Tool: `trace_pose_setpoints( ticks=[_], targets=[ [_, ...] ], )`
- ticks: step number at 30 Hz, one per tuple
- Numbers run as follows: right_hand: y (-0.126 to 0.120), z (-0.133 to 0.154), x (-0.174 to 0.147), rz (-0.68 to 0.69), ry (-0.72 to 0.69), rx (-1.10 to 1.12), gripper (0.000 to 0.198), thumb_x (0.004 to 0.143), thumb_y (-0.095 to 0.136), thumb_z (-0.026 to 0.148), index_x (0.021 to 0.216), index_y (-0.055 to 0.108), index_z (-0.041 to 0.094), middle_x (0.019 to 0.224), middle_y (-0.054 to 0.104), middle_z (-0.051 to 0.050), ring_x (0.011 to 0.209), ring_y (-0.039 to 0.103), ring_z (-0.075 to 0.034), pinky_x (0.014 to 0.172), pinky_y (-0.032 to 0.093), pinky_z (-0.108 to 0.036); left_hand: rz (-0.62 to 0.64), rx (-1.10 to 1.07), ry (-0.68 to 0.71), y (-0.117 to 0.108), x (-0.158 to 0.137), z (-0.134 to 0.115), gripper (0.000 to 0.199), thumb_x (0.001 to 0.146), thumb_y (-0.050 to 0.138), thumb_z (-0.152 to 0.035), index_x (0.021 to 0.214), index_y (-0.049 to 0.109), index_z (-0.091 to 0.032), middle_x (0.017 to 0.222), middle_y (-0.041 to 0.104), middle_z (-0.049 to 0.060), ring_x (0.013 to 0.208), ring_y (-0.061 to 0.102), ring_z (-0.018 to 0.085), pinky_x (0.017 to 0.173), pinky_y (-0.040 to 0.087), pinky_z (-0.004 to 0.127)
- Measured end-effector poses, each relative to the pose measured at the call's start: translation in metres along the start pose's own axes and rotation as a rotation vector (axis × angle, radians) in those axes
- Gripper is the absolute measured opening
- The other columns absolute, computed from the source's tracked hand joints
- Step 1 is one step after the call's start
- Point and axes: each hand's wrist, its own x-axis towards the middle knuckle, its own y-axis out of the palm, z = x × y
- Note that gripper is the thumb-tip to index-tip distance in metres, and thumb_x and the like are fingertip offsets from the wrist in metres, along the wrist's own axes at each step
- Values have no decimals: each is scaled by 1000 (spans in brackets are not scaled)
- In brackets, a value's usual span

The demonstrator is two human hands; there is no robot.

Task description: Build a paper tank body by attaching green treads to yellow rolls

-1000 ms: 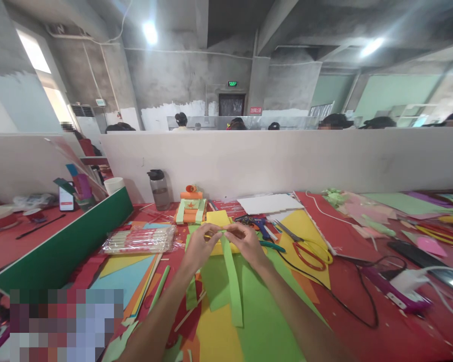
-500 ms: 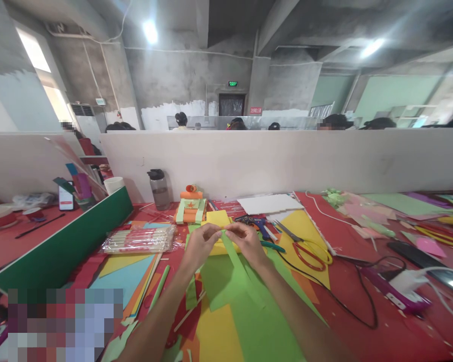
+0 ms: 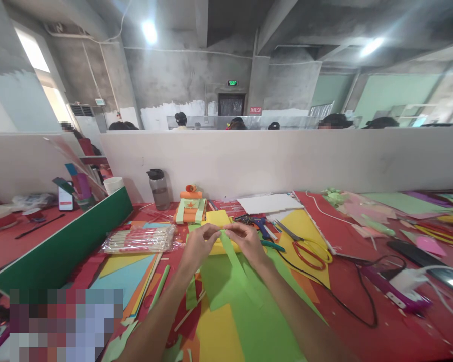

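The left hand (image 3: 202,243) and right hand (image 3: 247,242) pinch a green paper strip's (image 3: 231,254) far end, seemingly shaping it, the next move calling for even fingertip pressure.

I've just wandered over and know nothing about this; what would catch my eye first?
Probably the long bright-green paper strip at the centre, its upper end held at the fingertips of the person's left grip and right grip. Beyond it, slightly left, sits an orange-and-pale-green paper model bearing an orange star. To the right, metal scissors with yellow and red handles lie on a yellow paper sheet.
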Motion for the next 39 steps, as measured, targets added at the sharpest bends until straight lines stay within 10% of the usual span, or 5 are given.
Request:
trace_pose_setpoints(
  ticks=[39],
  targets=[
    [2,-1,0,35,60,128,23,68,77,32,88,72,20,89,73,-5,85,68,-22,82,53,-34,19,-237,-50,2,4,6,26,79,63,-39,88,64,-14,81,68,6,74,62,16,68,49,26]
  ],
)
